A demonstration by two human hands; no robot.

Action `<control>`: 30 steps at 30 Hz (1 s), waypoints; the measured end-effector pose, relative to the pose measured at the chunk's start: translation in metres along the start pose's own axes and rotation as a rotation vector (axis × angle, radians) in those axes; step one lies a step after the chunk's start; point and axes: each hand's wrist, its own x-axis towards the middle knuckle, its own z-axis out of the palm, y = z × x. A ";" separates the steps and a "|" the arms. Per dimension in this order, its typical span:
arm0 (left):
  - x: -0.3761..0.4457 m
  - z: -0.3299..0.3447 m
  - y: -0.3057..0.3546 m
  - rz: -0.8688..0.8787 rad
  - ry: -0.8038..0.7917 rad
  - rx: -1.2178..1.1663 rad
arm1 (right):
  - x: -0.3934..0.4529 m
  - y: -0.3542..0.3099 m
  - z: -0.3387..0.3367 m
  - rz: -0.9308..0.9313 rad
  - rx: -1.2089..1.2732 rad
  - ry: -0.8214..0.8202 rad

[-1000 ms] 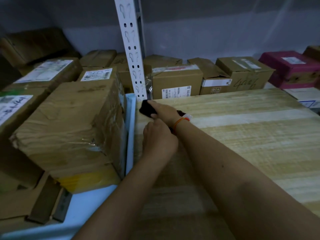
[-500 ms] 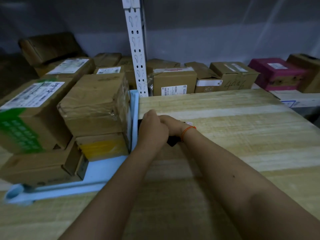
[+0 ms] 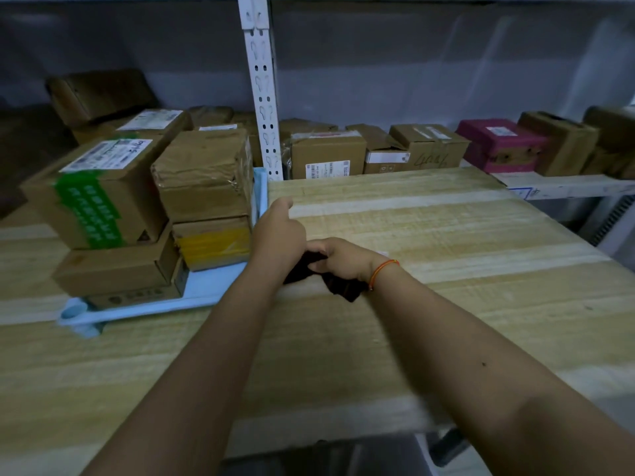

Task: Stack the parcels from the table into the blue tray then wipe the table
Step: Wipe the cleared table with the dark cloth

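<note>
A black cloth (image 3: 343,291) lies bunched on the light wooden table (image 3: 446,255). My right hand (image 3: 340,261), with an orange band at the wrist, grips the cloth from above. My left hand (image 3: 278,235) sits just left of it, over the cloth's other end, holding it with its index finger stuck out forward; its other fingers are hidden. Directly left of both hands stands the blue tray (image 3: 213,288), which holds several cardboard parcels stacked in two layers. A green-taped box (image 3: 99,197) and a plain brown box (image 3: 206,173) sit on top.
A white perforated shelf upright (image 3: 263,97) rises behind the table's far edge. More cardboard boxes (image 3: 328,156) and a pink box (image 3: 498,146) line the shelf at the back. The table's near edge (image 3: 326,431) is close to me, with a dark object below it.
Both hands have drawn the black cloth back toward me along the table beside the tray. The view has pulled back, so more of the tray and table shows.
</note>
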 end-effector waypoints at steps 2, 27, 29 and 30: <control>-0.007 -0.002 -0.001 0.002 0.024 -0.010 | -0.010 0.001 0.004 0.023 0.024 0.002; -0.054 -0.021 -0.003 -0.007 0.075 -0.224 | -0.083 -0.093 0.117 0.308 -0.155 0.745; -0.053 -0.020 -0.006 -0.007 0.088 -0.207 | -0.077 -0.092 0.139 0.342 -0.271 0.749; -0.053 -0.019 -0.008 -0.005 0.086 -0.204 | -0.074 -0.089 0.148 0.348 -0.340 0.748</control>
